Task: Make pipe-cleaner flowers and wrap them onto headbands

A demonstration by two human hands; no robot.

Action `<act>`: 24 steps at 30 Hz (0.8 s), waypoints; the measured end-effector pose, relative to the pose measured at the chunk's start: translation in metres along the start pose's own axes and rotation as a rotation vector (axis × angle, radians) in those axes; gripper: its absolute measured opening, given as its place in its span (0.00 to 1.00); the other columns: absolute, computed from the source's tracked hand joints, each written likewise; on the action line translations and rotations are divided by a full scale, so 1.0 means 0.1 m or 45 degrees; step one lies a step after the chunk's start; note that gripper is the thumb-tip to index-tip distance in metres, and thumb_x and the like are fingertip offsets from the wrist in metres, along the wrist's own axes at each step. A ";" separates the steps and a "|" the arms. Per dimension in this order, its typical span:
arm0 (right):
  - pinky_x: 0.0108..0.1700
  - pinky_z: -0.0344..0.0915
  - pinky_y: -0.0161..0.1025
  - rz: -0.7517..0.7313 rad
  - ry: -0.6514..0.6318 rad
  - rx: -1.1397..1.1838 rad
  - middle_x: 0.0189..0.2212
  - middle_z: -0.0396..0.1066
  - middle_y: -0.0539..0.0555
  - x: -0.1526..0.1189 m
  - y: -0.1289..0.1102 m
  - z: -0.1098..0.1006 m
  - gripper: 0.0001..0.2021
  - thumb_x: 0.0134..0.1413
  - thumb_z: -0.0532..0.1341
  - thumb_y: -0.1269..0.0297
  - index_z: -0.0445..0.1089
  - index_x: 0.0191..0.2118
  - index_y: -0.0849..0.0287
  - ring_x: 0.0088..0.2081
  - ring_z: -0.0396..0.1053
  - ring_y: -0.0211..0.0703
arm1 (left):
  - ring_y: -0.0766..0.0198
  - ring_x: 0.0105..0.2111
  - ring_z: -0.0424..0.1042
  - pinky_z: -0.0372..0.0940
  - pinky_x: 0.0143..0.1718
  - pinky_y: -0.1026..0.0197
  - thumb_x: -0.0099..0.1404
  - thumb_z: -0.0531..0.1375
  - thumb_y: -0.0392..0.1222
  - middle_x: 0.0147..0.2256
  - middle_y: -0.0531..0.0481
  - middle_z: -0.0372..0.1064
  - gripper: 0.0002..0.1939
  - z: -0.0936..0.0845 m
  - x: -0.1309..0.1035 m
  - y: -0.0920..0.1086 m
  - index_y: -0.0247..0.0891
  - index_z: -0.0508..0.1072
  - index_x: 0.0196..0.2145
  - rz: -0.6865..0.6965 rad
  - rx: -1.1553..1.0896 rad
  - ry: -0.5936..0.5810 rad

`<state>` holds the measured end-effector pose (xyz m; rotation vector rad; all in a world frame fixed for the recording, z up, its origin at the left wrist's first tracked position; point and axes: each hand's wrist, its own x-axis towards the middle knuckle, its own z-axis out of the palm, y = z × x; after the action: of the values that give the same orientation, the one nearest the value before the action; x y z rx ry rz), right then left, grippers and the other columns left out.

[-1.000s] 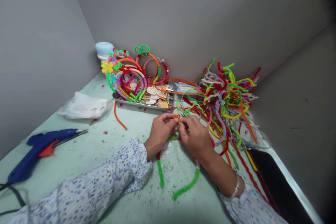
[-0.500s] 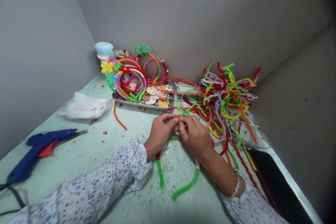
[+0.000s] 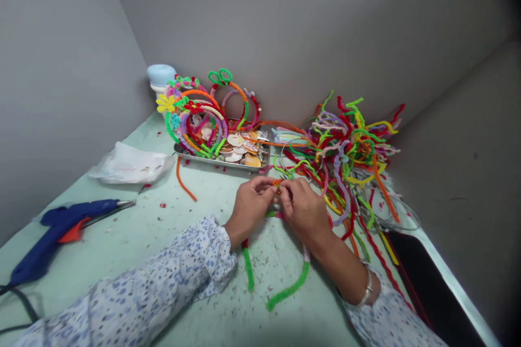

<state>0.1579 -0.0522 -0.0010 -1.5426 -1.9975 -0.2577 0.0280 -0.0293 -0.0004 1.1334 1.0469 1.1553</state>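
Observation:
My left hand [image 3: 251, 203] pinches a small orange fuzzy piece [image 3: 277, 182] between thumb and fingertips. From the other side my right hand [image 3: 302, 207] grips the same piece, its fingers bent round it; the fingertips partly hide it. Beneath both hands a fuzzy-wrapped headband lies on the table, with a green and pink stretch [image 3: 273, 215] showing between them. Its two green ends [image 3: 288, 293] point toward me, and my hands and wrists cover much of the rest.
A metal tray [image 3: 228, 165] of shells holds finished headbands [image 3: 203, 119] behind my hands. Tangled pipe cleaners [image 3: 350, 146] lie at right, beside a black object [image 3: 431, 287]. At left are a blue glue gun [image 3: 61, 233], a plastic bag [image 3: 132, 165] and a blue-lidded bottle [image 3: 161, 77].
The orange piece sits slightly lower and its loop shows less between my fingertips. My left hand has shifted a little to the right, and my right fingers have closed in slightly.

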 end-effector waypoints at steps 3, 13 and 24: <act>0.31 0.57 0.35 -0.019 0.006 -0.034 0.33 0.69 0.54 0.00 0.00 0.00 0.08 0.61 0.52 0.65 0.68 0.37 0.60 0.32 0.66 0.40 | 0.69 0.23 0.70 0.65 0.24 0.69 0.54 0.61 0.37 0.27 0.50 0.73 0.08 0.00 0.00 -0.02 0.33 0.73 0.33 0.030 0.010 0.000; 0.30 0.54 0.36 -0.047 -0.036 -0.165 0.31 0.67 0.52 0.00 -0.02 -0.02 0.09 0.61 0.52 0.64 0.68 0.36 0.59 0.29 0.64 0.39 | 0.67 0.28 0.72 0.66 0.28 0.67 0.55 0.60 0.37 0.30 0.48 0.74 0.08 -0.01 -0.02 -0.04 0.33 0.74 0.34 0.111 0.145 -0.007; 0.31 0.56 0.35 -0.050 0.006 -0.079 0.33 0.69 0.54 -0.02 -0.02 -0.02 0.09 0.61 0.52 0.65 0.68 0.38 0.59 0.30 0.66 0.39 | 0.67 0.28 0.71 0.66 0.30 0.67 0.56 0.60 0.38 0.30 0.48 0.74 0.08 -0.03 0.00 -0.06 0.34 0.73 0.34 0.157 0.210 -0.006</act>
<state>0.1573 -0.0553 -0.0006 -1.5402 -2.0351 -0.3422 0.0257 -0.0293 -0.0065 1.3449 1.0968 1.1784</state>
